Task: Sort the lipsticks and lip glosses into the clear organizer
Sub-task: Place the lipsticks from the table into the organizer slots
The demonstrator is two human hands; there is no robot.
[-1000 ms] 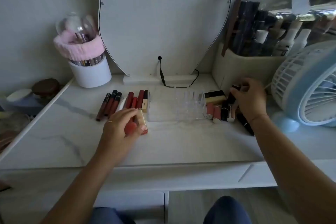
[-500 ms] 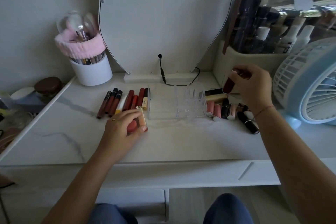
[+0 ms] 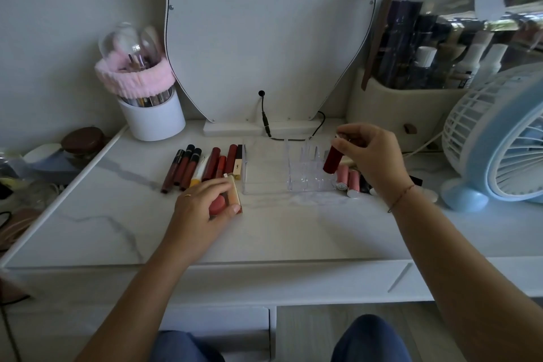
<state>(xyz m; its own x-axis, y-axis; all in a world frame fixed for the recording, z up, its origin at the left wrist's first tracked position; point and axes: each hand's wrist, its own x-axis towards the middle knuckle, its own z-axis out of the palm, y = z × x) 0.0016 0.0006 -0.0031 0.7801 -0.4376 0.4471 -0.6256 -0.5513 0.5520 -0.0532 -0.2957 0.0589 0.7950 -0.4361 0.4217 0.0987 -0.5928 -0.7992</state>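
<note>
Head view: the clear organizer stands on the white marbled tabletop just in front of the mirror, its small upright cells at its right end. Above those cells the right grip pinches the top of a dark red lipstick, which hangs tilted with its lower end over the right edge of the organizer; I cannot tell whether it touches. Just right of the organizer lie two pink lipsticks, with darker ones partly hidden behind the wrist. Left of it, a row of lip glosses lies side by side. At the near end of that row the left grip rests on the tabletop, fingers curled round a reddish tube and a beige tube. Farther out stand a white brush cup at the back left and a blue fan at the right.
</note>
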